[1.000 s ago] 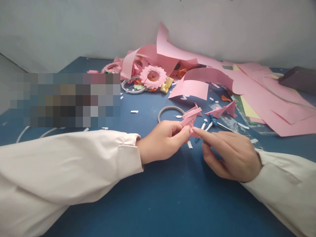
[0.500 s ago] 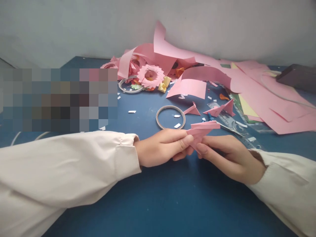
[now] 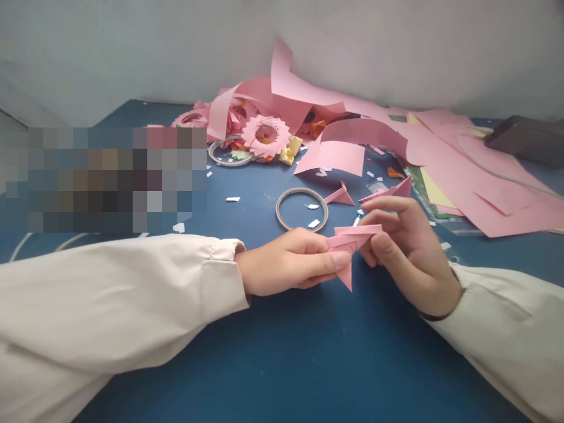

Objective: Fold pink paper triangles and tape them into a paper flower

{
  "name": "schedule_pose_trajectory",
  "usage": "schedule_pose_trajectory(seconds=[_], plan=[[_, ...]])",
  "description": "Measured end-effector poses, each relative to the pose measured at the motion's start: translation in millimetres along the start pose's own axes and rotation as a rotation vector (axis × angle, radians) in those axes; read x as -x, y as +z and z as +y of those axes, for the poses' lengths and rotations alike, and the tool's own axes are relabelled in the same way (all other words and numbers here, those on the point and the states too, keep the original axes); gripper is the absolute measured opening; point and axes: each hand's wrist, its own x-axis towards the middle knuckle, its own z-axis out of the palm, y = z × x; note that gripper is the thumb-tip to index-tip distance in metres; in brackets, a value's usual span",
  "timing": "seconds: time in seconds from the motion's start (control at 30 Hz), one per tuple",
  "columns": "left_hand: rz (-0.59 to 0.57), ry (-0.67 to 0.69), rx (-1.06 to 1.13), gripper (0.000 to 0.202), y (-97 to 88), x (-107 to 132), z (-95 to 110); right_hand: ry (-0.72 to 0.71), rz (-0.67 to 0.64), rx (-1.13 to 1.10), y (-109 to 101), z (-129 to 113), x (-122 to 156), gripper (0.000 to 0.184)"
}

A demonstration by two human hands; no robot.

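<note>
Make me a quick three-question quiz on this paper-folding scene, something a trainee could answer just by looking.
1. True or false: the left hand is holding the folded pink paper.
2. How many white scraps show inside the ring nearest that hand?
3. Pick one. Seen from the person, where does the spiky pink wreath lie?
A) Closer than that ring
B) Farther back than that ring
C) Under the right forearm

Key: 1. True, its thumb presses on top of the paper. 2. Two. 3. B.
</note>
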Motion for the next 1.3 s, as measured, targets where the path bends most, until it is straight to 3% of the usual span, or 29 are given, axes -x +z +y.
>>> schedule_pose_trajectory(seconds=[0.13, 0.2, 0.3, 0.4, 0.53, 0.67, 0.73, 0.8, 0.87, 0.97, 1.03, 1.17, 1.3], plan=[[-0.057, 0.018, -0.127, 0.043, -1.1, 0.7, 1.4, -0.051, -0.088, 0.127, -2.4, -7.4, 0.2, 0.017], [-0.035, 0.074, -0.227, 0.049, 0.0, 1.4, 1.7, -0.073, -0.061, 0.24, -4.0, -11.1, 1.0, 0.018], [0.231, 0.194, -0.341, 0.045, 2.5, 1.6, -0.3, -0.103, -0.025, 0.337, -4.5, -12.7, 1.0, 0.017], [0.448, 0.319, -0.583, 0.021, 5.2, 1.3, -5.2, -0.113, -0.104, 0.312, -3.0, -10.7, -1.4, 0.017], [0.501, 0.43, -0.937, 0.015, 7.0, -0.2, -12.7, -0.101, -0.145, 0.292, -0.7, -8.7, -5.0, 0.017], [0.538, 0.468, -1.086, 0.018, 5.5, -2.9, -17.2, -0.069, -0.122, 0.328, 2.3, -8.1, -5.0, 0.013], [0.556, 0.453, -1.122, 0.019, 4.5, -3.8, -18.2, -0.089, -0.043, 0.392, 3.3, -6.5, -3.9, 0.005], [0.563, 0.425, -1.153, 0.02, 3.9, -4.1, -18.7, -0.196, 0.037, 0.493, 2.6, -4.0, -3.2, 0.012], [0.561, 0.423, -1.185, 0.021, 3.4, -4.3, -19.2, -0.405, 0.054, 0.646, -0.3, -1.7, -3.4, 0.023], [0.561, 0.416, -1.236, 0.021, 2.2, -4.6, -20.6, -0.727, -0.048, 0.859, -7.2, -0.8, -5.6, 0.024], [0.555, 0.387, -1.27, 0.022, 1.2, -4.7, -21.7, -0.862, -0.118, 0.93, -11.2, -2.4, -7.8, 0.017], [0.472, 0.353, -1.352, 0.029, -0.4, -4.7, -22.0, -0.967, -0.224, 1.001, -13.7, -5.7, -9.6, 0.013], [0.458, 0.328, -1.445, 0.034, -0.6, -5.4, -20.9, -0.925, -0.28, 1.05, -10.6, -4.1, -6.7, 0.017]])
